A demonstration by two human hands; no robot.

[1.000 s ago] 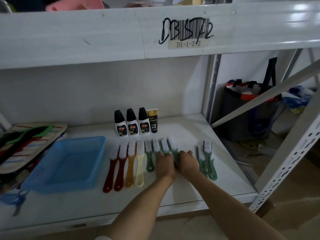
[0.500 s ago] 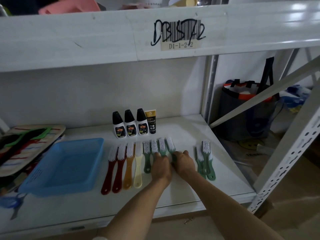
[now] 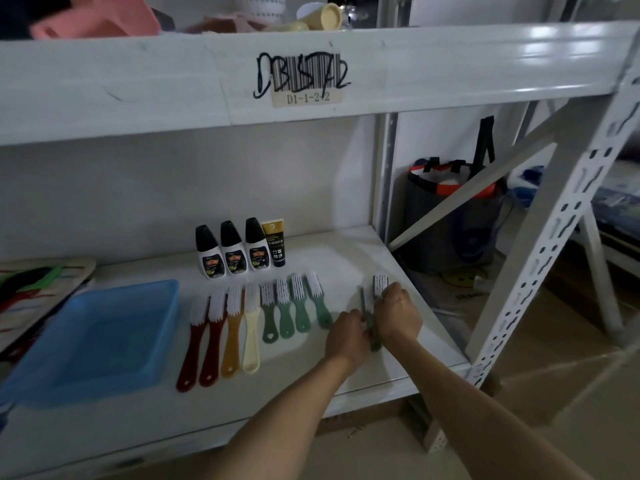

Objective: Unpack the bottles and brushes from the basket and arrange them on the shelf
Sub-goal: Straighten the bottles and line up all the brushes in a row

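At lower centre-right of the frame, both hands are gripping two green brushes [image 3: 378,289] lying on the shelf [image 3: 346,258]: the left hand [image 3: 346,336] is curling its fingers around the handles, the right hand [image 3: 398,311] around the heads. Eight brushes [image 3: 263,320] are lying in a row left of them, beside the blue basket [image 3: 93,337]. Four bottles [image 3: 242,249] are standing behind.
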